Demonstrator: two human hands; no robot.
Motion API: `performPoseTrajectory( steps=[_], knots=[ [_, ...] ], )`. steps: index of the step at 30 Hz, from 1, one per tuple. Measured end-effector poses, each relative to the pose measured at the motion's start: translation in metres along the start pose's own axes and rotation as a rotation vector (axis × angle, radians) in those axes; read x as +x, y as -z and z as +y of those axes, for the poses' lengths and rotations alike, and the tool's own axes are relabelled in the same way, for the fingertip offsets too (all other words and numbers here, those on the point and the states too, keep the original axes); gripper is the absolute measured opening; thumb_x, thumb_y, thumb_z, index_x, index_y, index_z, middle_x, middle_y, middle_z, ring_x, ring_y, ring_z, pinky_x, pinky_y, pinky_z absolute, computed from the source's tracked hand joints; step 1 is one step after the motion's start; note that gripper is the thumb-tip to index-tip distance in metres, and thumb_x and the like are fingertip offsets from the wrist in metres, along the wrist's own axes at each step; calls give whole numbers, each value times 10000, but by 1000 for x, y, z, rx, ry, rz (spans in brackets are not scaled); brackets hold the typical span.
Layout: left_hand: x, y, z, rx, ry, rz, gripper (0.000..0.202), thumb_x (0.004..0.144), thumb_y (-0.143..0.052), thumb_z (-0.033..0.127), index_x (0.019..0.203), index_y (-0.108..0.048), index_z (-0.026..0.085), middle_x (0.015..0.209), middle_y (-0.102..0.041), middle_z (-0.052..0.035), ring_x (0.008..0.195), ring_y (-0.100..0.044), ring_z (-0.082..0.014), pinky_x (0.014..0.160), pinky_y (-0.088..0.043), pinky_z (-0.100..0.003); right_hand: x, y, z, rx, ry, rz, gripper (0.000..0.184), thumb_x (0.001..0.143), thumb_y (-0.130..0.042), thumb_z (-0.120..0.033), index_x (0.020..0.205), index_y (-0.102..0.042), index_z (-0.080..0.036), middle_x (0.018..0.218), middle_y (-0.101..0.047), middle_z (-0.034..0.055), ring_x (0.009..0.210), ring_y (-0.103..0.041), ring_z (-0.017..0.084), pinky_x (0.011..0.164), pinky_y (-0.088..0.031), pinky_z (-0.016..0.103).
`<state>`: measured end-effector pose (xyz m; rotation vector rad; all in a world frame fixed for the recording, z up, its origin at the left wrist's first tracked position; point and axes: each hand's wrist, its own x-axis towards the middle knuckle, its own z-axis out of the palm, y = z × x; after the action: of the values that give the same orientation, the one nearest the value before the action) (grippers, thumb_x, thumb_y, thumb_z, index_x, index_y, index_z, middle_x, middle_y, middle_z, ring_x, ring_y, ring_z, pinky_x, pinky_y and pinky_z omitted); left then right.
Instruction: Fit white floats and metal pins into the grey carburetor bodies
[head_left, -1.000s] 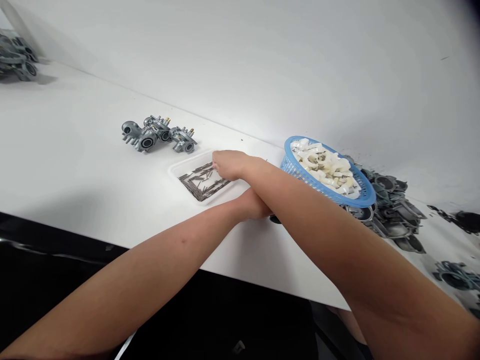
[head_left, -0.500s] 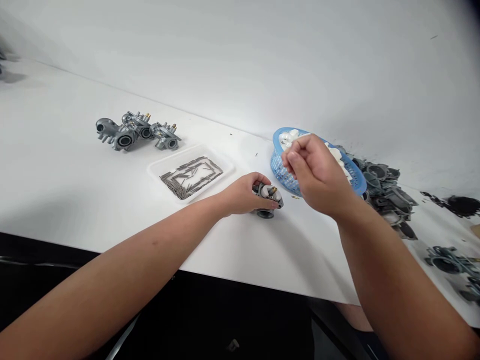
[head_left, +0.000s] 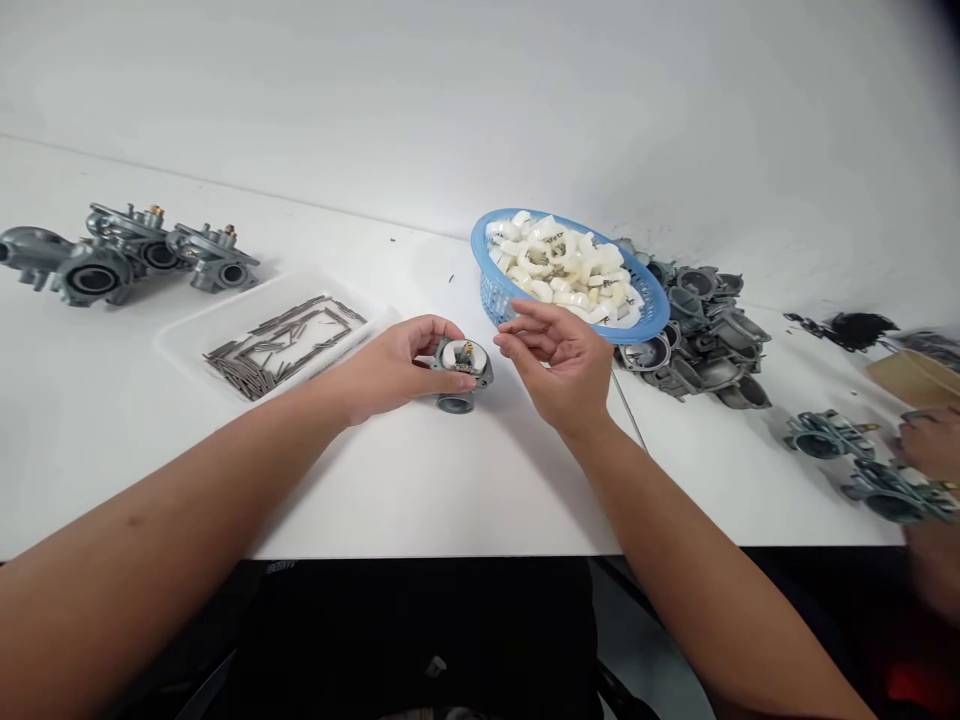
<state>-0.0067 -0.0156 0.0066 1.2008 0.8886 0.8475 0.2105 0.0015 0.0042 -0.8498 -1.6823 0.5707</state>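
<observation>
On the white surface (head_left: 420, 490), near its front edge, the left hand (head_left: 386, 368) grasps a carburetor body (head_left: 472, 372) with a white ring (head_left: 449, 353) in it. The right hand (head_left: 559, 370) hangs open just beside it, released, before a blue basket (head_left: 477, 245) of white plastic rings (head_left: 559, 265).
</observation>
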Motion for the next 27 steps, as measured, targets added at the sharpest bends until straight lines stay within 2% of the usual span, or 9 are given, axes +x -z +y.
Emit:
performPoseTrajectory(
  steps=[3,8,10,13,15,21,27],
  knots=[
    [-3,0,2,21,8,-4,449,739,-926,321,1058,-624,226,981,-676,1,902,-664,-170,854,-540,-397,-2,0,-5,65,-77,0,122,828,-835,-282,916,-780,-218,884,-793,26,824,-776,184,768,-673,324],
    [-4,-4,8,32,38,23,423,750,-906,253,1059,-620,210,941,-659,8,871,-652,-160,825,-540,-371,-1,0,-11,182,-70,-20,95,781,-878,-257,801,-786,-241,974,-791,31,952,-763,203,810,-666,346],
    [-4,-5,10,47,40,36,425,743,-904,239,1054,-618,199,927,-648,6,864,-644,-162,819,-538,-370,-1,1,-12,178,-58,-30,117,750,-903,-272,776,-791,-252,936,-772,22,911,-743,189,734,-654,322],
    [-3,-5,10,51,37,39,426,740,-906,250,1042,-612,195,956,-658,-12,882,-645,-176,822,-541,-382,-1,3,-12,194,-109,-58,166,725,-925,-333,781,-796,-246,797,-744,7,737,-706,159,615,-611,299],
    [-3,-4,9,53,35,36,429,738,-909,261,1044,-616,195,968,-659,-20,889,-647,-183,825,-542,-388,-2,3,-13,243,-163,-91,190,716,-933,-340,805,-799,-238,774,-757,2,691,-707,151,626,-614,299],
    [-3,0,5,93,-2,38,459,750,-912,303,1097,-626,207,981,-640,-25,913,-627,-185,838,-534,-393,-2,6,-18,253,-202,-179,140,735,-917,-285,775,-798,-225,803,-787,17,762,-742,171,697,-635,304],
    [-2,4,1,131,-6,-43,470,775,-900,380,1135,-625,254,990,-646,-16,892,-619,-171,786,-539,-356,-2,7,-19,232,-129,-254,115,757,-890,-219,731,-779,-223,819,-771,6,816,-722,157,759,-605,297]
  ],
)
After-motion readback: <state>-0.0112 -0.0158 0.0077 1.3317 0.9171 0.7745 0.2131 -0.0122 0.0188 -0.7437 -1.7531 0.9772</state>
